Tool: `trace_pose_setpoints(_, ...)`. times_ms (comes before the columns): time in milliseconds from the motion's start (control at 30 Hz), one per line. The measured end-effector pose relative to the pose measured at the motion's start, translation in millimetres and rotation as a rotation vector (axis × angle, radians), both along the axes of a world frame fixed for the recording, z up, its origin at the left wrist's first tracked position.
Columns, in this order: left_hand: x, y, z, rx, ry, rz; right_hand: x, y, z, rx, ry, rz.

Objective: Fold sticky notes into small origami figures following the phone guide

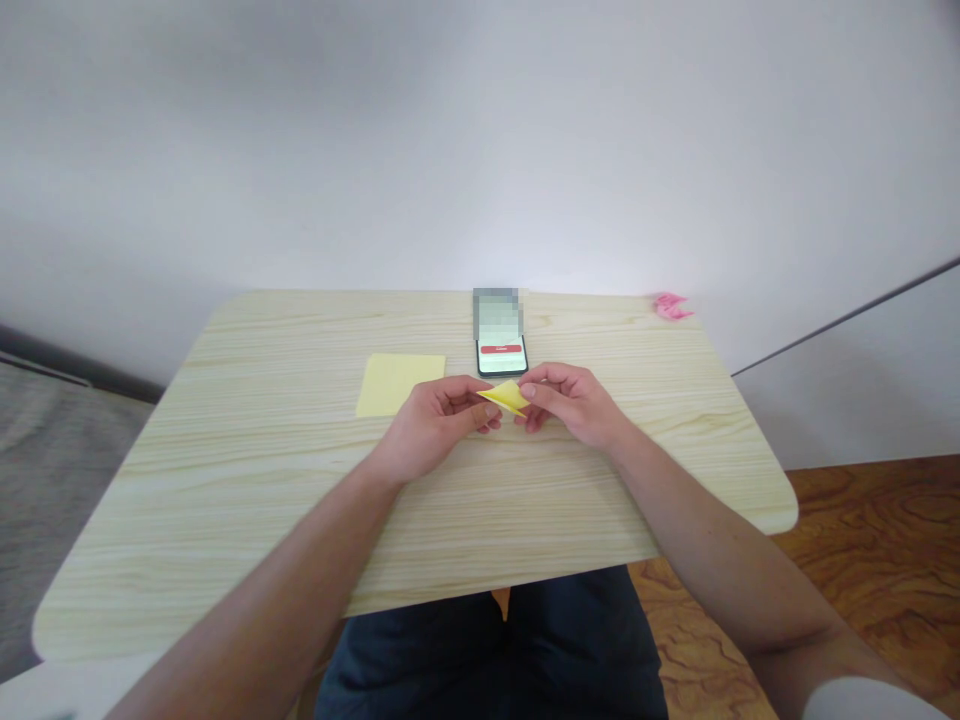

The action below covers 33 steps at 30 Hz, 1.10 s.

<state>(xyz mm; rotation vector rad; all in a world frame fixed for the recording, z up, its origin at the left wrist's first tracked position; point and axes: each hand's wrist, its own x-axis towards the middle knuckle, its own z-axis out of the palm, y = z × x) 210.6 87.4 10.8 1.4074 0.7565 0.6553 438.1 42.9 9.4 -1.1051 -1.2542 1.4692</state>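
Observation:
A small folded piece of yellow paper [505,395] is held between my two hands, a little above the table. My left hand [442,415] pinches its left side, thumb on the near face. On the other side, the thumb and fingers of my right hand [566,400] grip the paper's right edge. The fold looks like a pointed, layered shape; its underside is hidden. Just beyond my hands lies a phone [502,358] with a lit screen, partly blurred out. A flat yellow sheet of paper [397,383] rests on the table, its right corner beside my left hand.
The pale wood-grain table [247,480] stands against a white wall [480,140]. At its far right corner sits a folded pink paper piece [673,306]. My legs [487,660] are under the near edge. A brown wood-patterned floor [885,560] shows at the right.

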Motion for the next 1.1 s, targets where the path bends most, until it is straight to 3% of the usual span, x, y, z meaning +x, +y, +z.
trace_pose_setpoints(167, -2, -2, 0.2, -0.051, -0.075, -0.043, -3, 0, 0.1, 0.057, -0.048, -0.075)
trace_pose_setpoints(300, -3, -3, 1.5, -0.049, -0.083, 0.015, -3, -3, -0.8, 0.097, -0.129, -0.103)
trace_pose_setpoints(500, -2, -3, 5.3, 0.167, 0.105, 0.175, -2, -9, 4.0, 0.197, -0.328, -0.094)
trace_pose_setpoints(633, 0, -8, 6.6, 0.221, 0.148, 0.140, -2, -9, 5.0, 0.210, -0.362, -0.092)
trace_pose_setpoints(767, 2, -13, 4.6, 0.415, 0.259, 0.121, -1, -8, 2.9, 0.244, -0.388, -0.072)
trace_pose_setpoints(933, 5, -17, -2.7, 0.516, 0.397, 0.114, -3, -15, 13.6, 0.492, -0.575, -0.150)
trace_pose_setpoints(1100, 8, -21, -2.6, 0.523, 0.490, 0.100, -12, -33, 17.4, 0.686, -0.836, 0.098)
